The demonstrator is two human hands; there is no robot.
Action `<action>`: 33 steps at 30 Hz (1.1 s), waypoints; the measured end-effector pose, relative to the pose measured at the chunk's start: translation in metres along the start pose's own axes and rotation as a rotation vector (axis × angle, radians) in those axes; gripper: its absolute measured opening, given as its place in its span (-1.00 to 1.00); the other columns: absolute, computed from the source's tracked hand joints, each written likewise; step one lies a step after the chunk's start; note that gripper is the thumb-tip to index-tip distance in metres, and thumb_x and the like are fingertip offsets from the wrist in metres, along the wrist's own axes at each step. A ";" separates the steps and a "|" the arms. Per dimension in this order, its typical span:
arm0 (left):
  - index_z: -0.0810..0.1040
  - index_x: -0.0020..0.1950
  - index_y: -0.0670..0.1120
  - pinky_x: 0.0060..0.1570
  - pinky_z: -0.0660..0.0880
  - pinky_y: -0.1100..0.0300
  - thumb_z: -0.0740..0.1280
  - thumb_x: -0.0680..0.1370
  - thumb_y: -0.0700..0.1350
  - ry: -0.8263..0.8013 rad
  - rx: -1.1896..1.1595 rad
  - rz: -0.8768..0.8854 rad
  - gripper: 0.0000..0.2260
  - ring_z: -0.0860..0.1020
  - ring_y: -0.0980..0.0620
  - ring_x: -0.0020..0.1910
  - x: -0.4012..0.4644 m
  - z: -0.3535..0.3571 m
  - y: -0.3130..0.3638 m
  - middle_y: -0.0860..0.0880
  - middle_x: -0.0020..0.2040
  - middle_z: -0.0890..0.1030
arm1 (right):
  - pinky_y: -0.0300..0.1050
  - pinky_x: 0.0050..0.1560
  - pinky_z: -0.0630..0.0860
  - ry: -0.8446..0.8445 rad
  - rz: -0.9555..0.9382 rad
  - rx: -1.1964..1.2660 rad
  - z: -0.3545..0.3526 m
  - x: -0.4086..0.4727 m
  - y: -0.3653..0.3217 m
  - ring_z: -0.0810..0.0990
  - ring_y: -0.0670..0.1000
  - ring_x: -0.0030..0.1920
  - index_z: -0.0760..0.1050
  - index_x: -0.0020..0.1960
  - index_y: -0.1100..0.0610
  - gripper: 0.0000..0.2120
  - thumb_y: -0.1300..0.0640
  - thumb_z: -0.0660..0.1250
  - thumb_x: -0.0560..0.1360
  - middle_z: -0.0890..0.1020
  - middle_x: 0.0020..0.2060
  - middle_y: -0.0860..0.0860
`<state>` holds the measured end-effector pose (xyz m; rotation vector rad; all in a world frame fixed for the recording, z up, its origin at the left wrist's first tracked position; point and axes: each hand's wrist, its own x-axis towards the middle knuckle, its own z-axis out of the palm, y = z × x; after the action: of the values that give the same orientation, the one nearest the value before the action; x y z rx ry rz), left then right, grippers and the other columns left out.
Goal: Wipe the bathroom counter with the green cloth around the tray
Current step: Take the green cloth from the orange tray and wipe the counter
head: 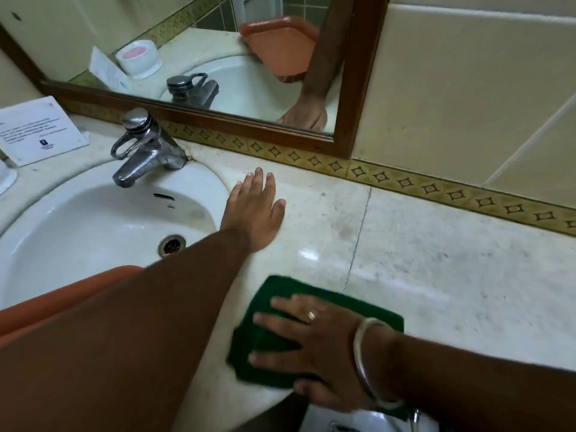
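Pressing flat, right hand [314, 341] spread on nubby green cloth [274, 335]; left hand [254, 210] (spread too) on marble counter [436, 269].

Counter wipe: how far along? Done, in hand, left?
Done: cannot tell; no clear wiped patch shows on the counter. In hand: the right hand presses the green cloth flat at the counter's front edge, while the left hand rests flat beside the sink. The orange tray sits tucked under the left arm, over the sink's front. Left: the stretch toward the patterned tile border, which looks untouched.
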<state>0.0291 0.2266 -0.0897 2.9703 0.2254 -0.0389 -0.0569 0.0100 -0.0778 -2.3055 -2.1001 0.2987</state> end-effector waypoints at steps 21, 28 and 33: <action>0.04 0.60 -0.13 0.52 -0.09 -0.01 -0.03 0.66 0.08 0.053 -0.004 0.015 -0.45 -0.01 -0.11 0.59 0.000 0.007 -0.003 -0.16 0.62 0.02 | 0.09 0.46 0.09 0.028 0.642 -0.024 -0.018 -0.019 0.152 0.04 0.16 0.51 -0.13 0.53 -0.20 -0.42 -0.17 -0.06 0.55 0.03 0.56 0.04; 0.03 0.61 -0.13 0.52 -0.10 0.00 -0.03 0.66 0.05 0.042 0.008 0.016 -0.46 -0.02 -0.11 0.59 0.001 0.003 -0.001 -0.16 0.62 0.02 | 0.14 0.47 0.06 0.110 0.571 -0.081 -0.021 0.013 0.122 0.09 0.17 0.51 -0.03 0.54 -0.15 -0.43 -0.13 -0.01 0.55 0.09 0.55 0.07; 0.06 0.60 -0.14 0.52 -0.07 -0.03 -0.01 0.65 0.05 0.044 -0.007 0.015 -0.46 0.01 -0.13 0.59 0.002 0.004 -0.002 -0.18 0.61 0.04 | 0.19 0.34 0.32 0.025 0.125 -0.102 0.001 -0.101 0.091 0.28 0.12 0.45 0.04 0.53 -0.19 -0.45 -0.17 0.00 0.55 0.24 0.50 -0.02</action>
<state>0.0305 0.2277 -0.0938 2.9674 0.2084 0.0288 0.0239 -0.0986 -0.0770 -2.4896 -2.0092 0.1668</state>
